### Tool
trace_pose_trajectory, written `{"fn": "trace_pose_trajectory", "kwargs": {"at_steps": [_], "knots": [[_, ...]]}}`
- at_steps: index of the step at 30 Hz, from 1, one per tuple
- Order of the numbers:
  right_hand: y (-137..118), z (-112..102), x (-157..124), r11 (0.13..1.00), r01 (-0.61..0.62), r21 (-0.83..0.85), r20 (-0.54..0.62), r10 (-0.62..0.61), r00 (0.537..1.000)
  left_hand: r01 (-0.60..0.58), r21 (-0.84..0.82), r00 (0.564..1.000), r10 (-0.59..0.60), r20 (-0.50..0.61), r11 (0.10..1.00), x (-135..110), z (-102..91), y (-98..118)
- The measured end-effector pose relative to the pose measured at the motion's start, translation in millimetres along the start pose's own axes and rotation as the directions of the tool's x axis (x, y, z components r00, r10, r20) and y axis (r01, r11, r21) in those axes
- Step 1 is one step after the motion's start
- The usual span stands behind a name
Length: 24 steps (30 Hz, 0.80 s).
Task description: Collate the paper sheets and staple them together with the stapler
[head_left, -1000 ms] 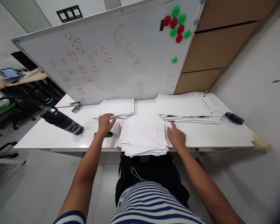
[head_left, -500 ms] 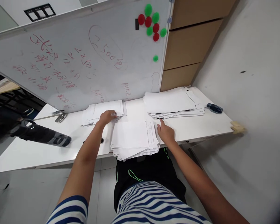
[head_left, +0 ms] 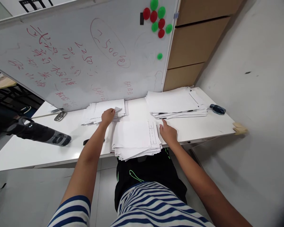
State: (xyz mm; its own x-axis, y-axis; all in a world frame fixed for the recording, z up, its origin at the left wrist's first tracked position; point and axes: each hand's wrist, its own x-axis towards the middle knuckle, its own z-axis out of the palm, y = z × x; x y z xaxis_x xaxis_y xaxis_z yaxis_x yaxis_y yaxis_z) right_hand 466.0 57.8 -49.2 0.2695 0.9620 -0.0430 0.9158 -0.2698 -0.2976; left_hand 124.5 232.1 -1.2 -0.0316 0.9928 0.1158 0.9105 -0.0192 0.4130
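My left hand (head_left: 107,117) pinches the lifted corner of a paper sheet (head_left: 117,109) at the left back stack of papers (head_left: 101,108). The corner is bent up and shows its underside. On the table's front edge lies another stack of papers (head_left: 131,135), its top sheet printed with a small table at the right side; its lower sheets fan out over the edge. Beside that stack rests my right hand (head_left: 169,134), index finger stretched and thumb apart, nothing visible in it. Its fingertip is close to the right back stack of papers (head_left: 171,102), which has black marks along its edge.
A dark bottle (head_left: 42,134) lies or leans at the left, near a computer mouse (head_left: 60,116). A whiteboard (head_left: 142,72) with red writing and round magnets stands behind. A dark blue object (head_left: 217,109) sits at the right, before cardboard boxes (head_left: 191,44) and a wall.
My left hand has pulled up the sheet's corner, which now bends above the left back stack. My right hand has stayed beside the front stack. The view has shifted slightly.
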Motion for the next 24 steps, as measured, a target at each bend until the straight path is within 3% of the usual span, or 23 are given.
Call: {"fn": "trace_pose_trajectory", "kwargs": {"at_steps": [2,4,7,10,13,16,18,20,22,24], "knots": [[0,1,0,1.000,0.001,-0.001,-0.007,-0.001,1.000,0.110,-0.108,0.975,-0.129,-0.184,0.988,-5,2.9,6],[0,2,0,1.000,0.005,-0.004,-0.019,-0.005,1.000,0.164,-0.285,0.914,-0.254,-0.316,0.944,-9,2.0,11],[0,3,-1,1.000,0.011,-0.009,-0.036,-0.011,0.999,0.114,-0.567,0.860,-0.367,-0.354,0.816,-18,-8.6,21],[1,3,0,1.000,0.012,-0.003,-0.051,-0.012,0.999,-0.005,-0.792,0.888,-0.362,-0.284,0.610,-43,-27.9,45],[5,3,1,0.999,0.019,0.051,-0.070,-0.016,0.997,-0.122,-0.904,0.938,-0.249,-0.240,0.410,-86,-52.0,76],[5,1,-10,0.960,0.117,0.254,-0.126,-0.087,0.988,-0.184,-0.967,0.964,-0.161,-0.213,0.176,-131,-78.7,96],[-2,-1,-31,0.844,0.218,0.491,-0.173,-0.151,0.973,-0.237,-0.971,0.950,-0.200,-0.240,0.041,-156,-93.5,97],[-17,-6,-62,0.605,0.268,0.750,-0.177,-0.207,0.962,-0.269,-0.963,0.923,-0.294,-0.247,-0.035,-175,-100.6,90],[-36,-14,-98,0.335,0.253,0.908,-0.125,-0.359,0.925,-0.257,-0.965,0.893,-0.394,-0.215,-0.055,-191,-97.2,81],[-56,-25,-130,0.194,0.253,0.948,-0.151,-0.427,0.892,-0.230,-0.972,0.861,-0.478,-0.176,-0.056,-204,-84.9,74]]}}
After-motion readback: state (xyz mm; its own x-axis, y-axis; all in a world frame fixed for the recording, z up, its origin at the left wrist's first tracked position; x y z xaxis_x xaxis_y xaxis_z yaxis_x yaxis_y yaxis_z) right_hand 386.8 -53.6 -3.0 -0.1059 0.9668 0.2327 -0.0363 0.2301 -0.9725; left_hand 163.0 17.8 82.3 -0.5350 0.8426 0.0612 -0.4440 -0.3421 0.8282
